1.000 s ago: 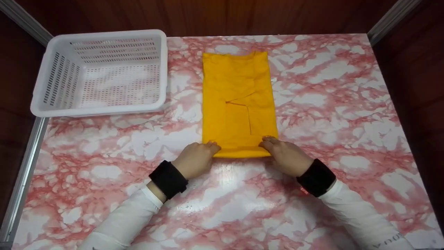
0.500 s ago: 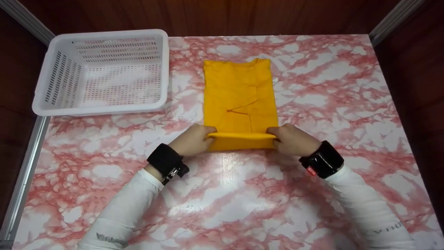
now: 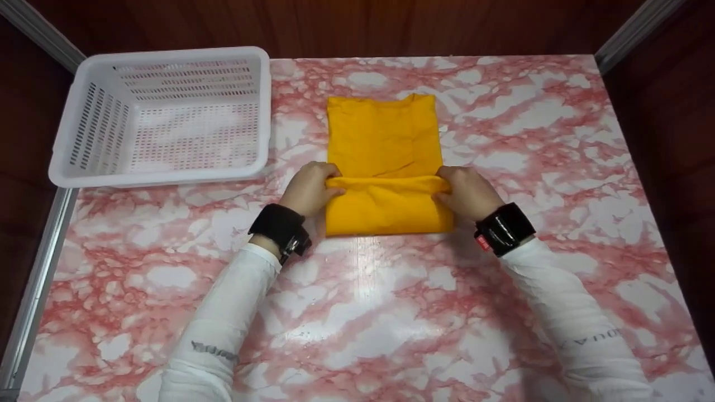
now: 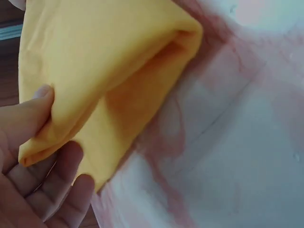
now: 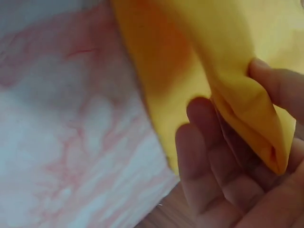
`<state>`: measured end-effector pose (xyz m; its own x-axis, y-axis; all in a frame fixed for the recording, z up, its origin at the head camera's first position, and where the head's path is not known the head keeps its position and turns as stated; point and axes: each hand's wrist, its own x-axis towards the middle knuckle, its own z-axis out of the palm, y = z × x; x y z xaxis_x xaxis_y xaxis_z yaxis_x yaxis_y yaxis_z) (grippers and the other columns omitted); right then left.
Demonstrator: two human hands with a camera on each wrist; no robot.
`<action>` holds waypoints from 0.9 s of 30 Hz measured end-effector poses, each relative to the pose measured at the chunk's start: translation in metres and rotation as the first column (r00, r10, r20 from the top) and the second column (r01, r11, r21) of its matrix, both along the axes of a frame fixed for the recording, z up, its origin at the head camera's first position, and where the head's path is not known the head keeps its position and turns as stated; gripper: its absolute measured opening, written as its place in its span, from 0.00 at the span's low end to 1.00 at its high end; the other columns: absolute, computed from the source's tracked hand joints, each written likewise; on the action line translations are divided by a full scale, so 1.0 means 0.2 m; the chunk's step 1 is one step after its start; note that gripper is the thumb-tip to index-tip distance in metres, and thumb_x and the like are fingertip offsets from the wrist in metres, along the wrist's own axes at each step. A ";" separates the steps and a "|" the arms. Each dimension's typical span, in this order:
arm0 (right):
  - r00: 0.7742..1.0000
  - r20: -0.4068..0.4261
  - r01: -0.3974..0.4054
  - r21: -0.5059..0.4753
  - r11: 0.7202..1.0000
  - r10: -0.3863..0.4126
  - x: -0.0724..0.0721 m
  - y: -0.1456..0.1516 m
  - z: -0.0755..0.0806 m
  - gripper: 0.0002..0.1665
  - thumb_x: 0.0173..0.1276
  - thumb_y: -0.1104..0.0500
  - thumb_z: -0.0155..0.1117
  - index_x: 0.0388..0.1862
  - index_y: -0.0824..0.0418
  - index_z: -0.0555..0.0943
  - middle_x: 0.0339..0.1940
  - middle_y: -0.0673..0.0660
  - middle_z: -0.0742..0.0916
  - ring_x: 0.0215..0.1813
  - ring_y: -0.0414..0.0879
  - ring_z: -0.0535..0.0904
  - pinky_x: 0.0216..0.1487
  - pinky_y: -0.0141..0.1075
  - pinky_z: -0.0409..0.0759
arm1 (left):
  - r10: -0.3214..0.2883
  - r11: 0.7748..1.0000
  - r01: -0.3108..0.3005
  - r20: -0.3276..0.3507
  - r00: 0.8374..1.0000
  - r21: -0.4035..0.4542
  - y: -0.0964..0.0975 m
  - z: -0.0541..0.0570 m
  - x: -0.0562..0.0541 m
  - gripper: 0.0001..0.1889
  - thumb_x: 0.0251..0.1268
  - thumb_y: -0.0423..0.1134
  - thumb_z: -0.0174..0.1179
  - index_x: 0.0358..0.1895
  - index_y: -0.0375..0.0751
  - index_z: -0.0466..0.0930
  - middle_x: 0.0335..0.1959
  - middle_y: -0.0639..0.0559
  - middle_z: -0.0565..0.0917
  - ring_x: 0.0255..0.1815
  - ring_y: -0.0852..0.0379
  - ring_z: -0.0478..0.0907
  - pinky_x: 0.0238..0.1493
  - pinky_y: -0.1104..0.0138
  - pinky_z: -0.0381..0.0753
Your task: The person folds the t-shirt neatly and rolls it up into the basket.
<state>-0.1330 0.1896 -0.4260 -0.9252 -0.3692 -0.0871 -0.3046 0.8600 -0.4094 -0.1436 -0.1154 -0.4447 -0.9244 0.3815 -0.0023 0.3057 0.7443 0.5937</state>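
A folded yellow cloth (image 3: 385, 139), likely a garment, lies lengthwise on the table with its near end turned up and over toward the far end. My left hand (image 3: 311, 190) pinches the left corner of that raised fold, thumb on one face and fingers under it, as the left wrist view shows at the cloth's layered edge (image 4: 71, 128). My right hand (image 3: 468, 191) pinches the right corner the same way; in the right wrist view its fingers (image 5: 213, 156) sit beneath the fold. The turned flap stands off the layer below, leaving a gap between them.
A white perforated plastic basket (image 3: 167, 180) stands at the back left, apart from the cloth. The table (image 3: 357, 335) has a red and white marbled top. Dark wooden panels (image 3: 357, 28) close off the back and both sides.
Both hands have lifted the cloth's near edge and carried it away from the person, folding it over toward the far end. The cloth slid slightly nearer at first. The basket has not moved.
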 end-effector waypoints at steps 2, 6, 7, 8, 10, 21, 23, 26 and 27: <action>0.999 -0.018 0.030 0.011 0.999 -0.030 -0.02 0.00 -0.03 0.18 0.60 0.60 0.68 0.46 0.70 0.79 0.40 0.66 0.84 0.40 0.56 0.79 0.44 0.48 0.78 | 0.030 1.000 -0.030 -0.037 0.999 0.001 0.00 -0.03 -0.02 0.14 0.56 0.41 0.67 0.41 0.34 0.83 0.40 0.41 0.82 0.46 0.44 0.74 0.52 0.58 0.72; 0.996 -0.050 0.083 0.047 0.995 -0.080 -0.04 -0.01 -0.08 0.21 0.57 0.58 0.70 0.45 0.70 0.79 0.39 0.66 0.80 0.42 0.59 0.77 0.44 0.51 0.77 | 0.081 0.996 -0.084 -0.101 0.992 -0.027 0.01 -0.08 -0.04 0.15 0.53 0.43 0.70 0.39 0.35 0.84 0.41 0.41 0.77 0.48 0.43 0.70 0.52 0.56 0.69; 0.994 -0.055 0.092 0.054 0.994 -0.089 -0.04 -0.02 -0.09 0.22 0.57 0.58 0.71 0.45 0.70 0.78 0.39 0.66 0.78 0.42 0.60 0.76 0.44 0.51 0.77 | 0.096 0.994 -0.100 -0.108 0.990 -0.037 0.02 -0.09 -0.04 0.15 0.52 0.43 0.70 0.38 0.35 0.84 0.42 0.42 0.76 0.49 0.43 0.69 0.52 0.56 0.68; 0.994 -0.060 0.100 0.060 0.993 -0.096 -0.04 -0.02 -0.11 0.22 0.56 0.57 0.71 0.46 0.70 0.78 0.39 0.66 0.77 0.42 0.60 0.75 0.45 0.52 0.77 | 0.111 0.992 -0.117 -0.106 0.988 -0.049 0.02 -0.10 -0.04 0.16 0.52 0.44 0.70 0.38 0.36 0.84 0.44 0.42 0.75 0.50 0.44 0.68 0.52 0.55 0.68; 0.991 -0.066 0.119 0.058 0.991 -0.115 -0.04 -0.03 -0.13 0.24 0.56 0.57 0.71 0.48 0.68 0.77 0.39 0.66 0.75 0.43 0.61 0.74 0.45 0.52 0.76 | 0.145 0.986 -0.151 -0.097 0.985 -0.065 0.03 -0.12 -0.04 0.17 0.51 0.45 0.71 0.40 0.37 0.83 0.49 0.42 0.73 0.53 0.44 0.66 0.52 0.55 0.66; 0.977 -0.202 -0.067 0.006 0.998 0.067 0.06 -0.06 -0.17 0.33 0.67 0.59 0.62 0.69 0.64 0.64 0.69 0.71 0.63 0.70 0.67 0.57 0.66 0.55 0.63 | -0.012 0.979 -0.027 -0.188 0.982 -0.203 0.09 -0.11 0.10 0.28 0.63 0.48 0.59 0.62 0.36 0.70 0.72 0.38 0.57 0.73 0.43 0.52 0.70 0.54 0.56; 0.974 -0.179 -0.133 0.028 0.991 0.136 0.09 -0.06 -0.18 0.36 0.69 0.52 0.58 0.72 0.63 0.60 0.73 0.69 0.60 0.74 0.65 0.51 0.69 0.55 0.57 | -0.113 0.968 0.078 -0.139 0.984 -0.237 0.09 -0.11 0.15 0.36 0.65 0.56 0.54 0.68 0.35 0.63 0.75 0.39 0.52 0.76 0.45 0.46 0.73 0.55 0.48; 0.973 -0.102 -0.200 0.086 0.976 0.209 0.12 -0.07 -0.20 0.47 0.67 0.40 0.57 0.75 0.62 0.53 0.76 0.65 0.55 0.76 0.61 0.45 0.72 0.55 0.49 | -0.219 0.938 0.196 -0.051 0.974 -0.286 0.08 -0.13 0.20 0.46 0.61 0.64 0.54 0.74 0.36 0.51 0.77 0.42 0.43 0.77 0.47 0.37 0.74 0.55 0.40; 0.972 -0.073 -0.214 0.107 0.971 0.222 0.13 -0.07 -0.21 0.51 0.65 0.37 0.57 0.75 0.62 0.51 0.76 0.65 0.53 0.77 0.60 0.44 0.72 0.55 0.47 | -0.235 0.931 0.217 -0.027 0.972 -0.295 0.08 -0.14 0.21 0.49 0.59 0.64 0.55 0.74 0.37 0.48 0.77 0.42 0.42 0.77 0.47 0.36 0.74 0.56 0.39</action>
<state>-0.1071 0.1758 -0.4673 -0.8288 -0.5565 -0.0588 -0.5188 0.8035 -0.2920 -0.1023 -0.0996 -0.4735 -0.8157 0.5714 -0.0899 0.5143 0.7876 0.3392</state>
